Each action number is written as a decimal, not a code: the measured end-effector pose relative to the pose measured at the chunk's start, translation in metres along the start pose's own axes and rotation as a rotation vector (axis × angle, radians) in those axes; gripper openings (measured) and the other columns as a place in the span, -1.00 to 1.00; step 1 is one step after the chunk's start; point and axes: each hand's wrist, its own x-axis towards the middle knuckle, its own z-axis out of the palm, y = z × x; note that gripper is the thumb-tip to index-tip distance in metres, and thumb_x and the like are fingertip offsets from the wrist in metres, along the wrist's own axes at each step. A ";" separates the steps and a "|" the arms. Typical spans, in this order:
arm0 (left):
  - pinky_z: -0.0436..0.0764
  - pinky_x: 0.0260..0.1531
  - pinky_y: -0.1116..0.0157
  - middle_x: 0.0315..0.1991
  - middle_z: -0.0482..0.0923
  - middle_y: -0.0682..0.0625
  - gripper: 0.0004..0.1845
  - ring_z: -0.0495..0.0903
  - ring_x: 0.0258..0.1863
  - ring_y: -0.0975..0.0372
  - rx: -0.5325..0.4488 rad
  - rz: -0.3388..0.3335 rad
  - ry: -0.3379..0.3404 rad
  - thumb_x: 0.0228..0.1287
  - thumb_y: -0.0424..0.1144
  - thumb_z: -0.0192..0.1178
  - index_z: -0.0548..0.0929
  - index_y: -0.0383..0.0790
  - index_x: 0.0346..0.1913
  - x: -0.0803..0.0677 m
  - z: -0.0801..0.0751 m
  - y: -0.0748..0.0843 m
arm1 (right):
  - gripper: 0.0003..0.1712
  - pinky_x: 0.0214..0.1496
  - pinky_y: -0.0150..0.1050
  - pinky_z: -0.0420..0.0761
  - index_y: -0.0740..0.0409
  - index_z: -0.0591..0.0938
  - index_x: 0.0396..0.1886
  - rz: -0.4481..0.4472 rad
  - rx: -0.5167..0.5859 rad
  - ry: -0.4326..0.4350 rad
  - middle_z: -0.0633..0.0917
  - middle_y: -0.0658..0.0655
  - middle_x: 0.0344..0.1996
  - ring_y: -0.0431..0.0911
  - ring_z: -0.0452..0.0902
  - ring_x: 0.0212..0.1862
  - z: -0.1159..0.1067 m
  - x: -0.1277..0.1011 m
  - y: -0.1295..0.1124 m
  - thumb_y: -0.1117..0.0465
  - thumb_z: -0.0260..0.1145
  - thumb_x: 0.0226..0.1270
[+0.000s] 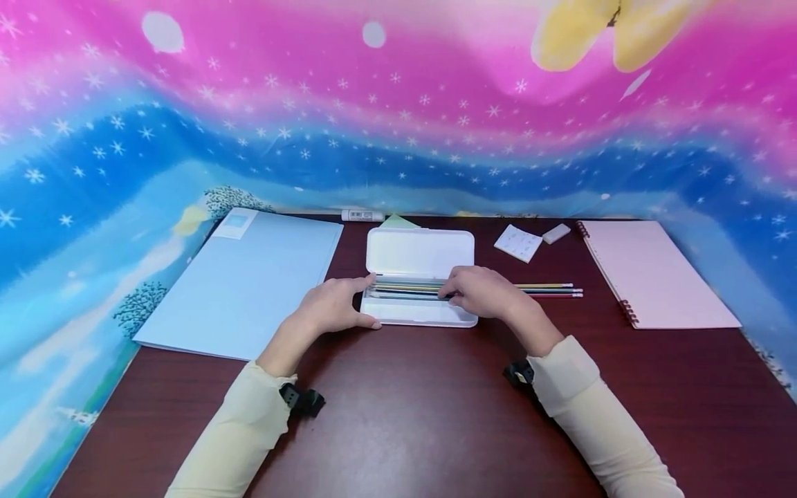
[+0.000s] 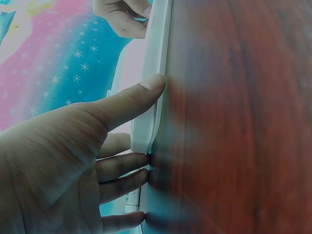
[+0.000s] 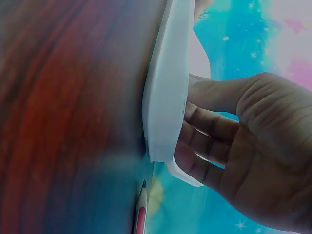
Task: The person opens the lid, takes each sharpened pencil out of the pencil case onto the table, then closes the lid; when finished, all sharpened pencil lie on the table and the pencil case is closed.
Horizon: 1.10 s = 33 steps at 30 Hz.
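An open white pencil case (image 1: 418, 315) lies in the middle of the dark wooden table (image 1: 405, 415), its lid (image 1: 418, 252) folded back. Several pencils (image 1: 548, 289) lie along the case and stick out past its right end. My left hand (image 1: 336, 304) grips the case's left end. The thumb (image 2: 141, 92) presses on the case's front wall (image 2: 152, 112), and the fingers (image 2: 124, 163) sit at the end. My right hand (image 1: 479, 290) rests over the pencils inside the case, with the fingers (image 3: 204, 122) curled down into it past the case's wall (image 3: 168, 97). One pencil tip (image 3: 141, 214) shows below.
A light blue folder (image 1: 243, 280) lies to the left of the case and a pink spiral notebook (image 1: 654, 273) to the right. A white note pad (image 1: 518, 243), an eraser (image 1: 556, 233) and a glue stick (image 1: 362, 215) sit along the back edge, below a colourful backdrop.
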 end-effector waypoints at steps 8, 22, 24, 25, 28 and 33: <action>0.56 0.19 -0.06 0.44 0.45 -0.11 0.05 0.52 0.32 0.01 0.004 -0.002 -0.004 0.05 0.28 0.47 0.27 0.04 0.57 0.000 0.000 0.000 | -0.71 0.27 0.02 0.58 -0.02 0.78 0.07 0.004 0.056 0.003 0.77 0.10 0.04 -0.01 0.66 0.09 0.001 -0.001 0.002 0.26 0.32 0.43; 0.56 0.19 -0.07 0.44 0.44 -0.11 0.05 0.51 0.34 0.00 0.015 0.002 -0.009 0.05 0.29 0.46 0.27 0.03 0.57 0.001 0.000 0.001 | -0.75 0.03 -0.08 0.65 -0.10 0.84 -0.05 0.010 0.144 0.176 0.80 0.00 -0.12 -0.12 0.68 -0.10 -0.016 -0.016 0.023 0.26 0.42 0.34; 0.55 0.19 -0.07 0.44 0.44 -0.11 0.05 0.51 0.34 0.00 0.013 0.002 -0.008 0.05 0.29 0.46 0.27 0.03 0.57 0.001 0.000 0.001 | -0.76 -0.05 -0.12 0.63 -0.10 0.84 -0.07 0.008 0.152 0.204 0.80 -0.02 -0.17 -0.14 0.64 -0.18 -0.021 -0.021 0.030 0.25 0.43 0.33; 0.55 0.19 -0.07 0.44 0.44 -0.11 0.05 0.51 0.34 0.00 0.013 0.001 -0.007 0.05 0.29 0.46 0.27 0.03 0.57 0.001 0.000 0.001 | -0.76 -0.08 -0.13 0.62 -0.10 0.85 -0.08 0.006 0.154 0.219 0.80 -0.02 -0.19 -0.15 0.63 -0.21 -0.023 -0.024 0.034 0.25 0.44 0.32; 0.55 0.19 -0.07 0.44 0.45 -0.11 0.05 0.52 0.33 0.00 0.010 0.001 -0.004 0.05 0.29 0.46 0.27 0.03 0.57 0.001 0.001 0.001 | -0.77 -0.16 -0.17 0.56 -0.10 0.85 -0.11 0.010 0.170 0.257 0.79 -0.04 -0.26 -0.16 0.57 -0.28 -0.027 -0.033 0.046 0.26 0.46 0.29; 0.56 0.18 -0.07 0.43 0.46 -0.12 0.05 0.53 0.32 0.00 0.010 0.008 0.004 0.04 0.28 0.47 0.28 0.02 0.57 0.001 0.001 0.001 | -0.76 -0.25 -0.22 0.49 -0.10 0.86 -0.13 0.034 0.169 0.304 0.77 -0.04 -0.32 -0.16 0.50 -0.35 -0.030 -0.050 0.066 0.28 0.48 0.26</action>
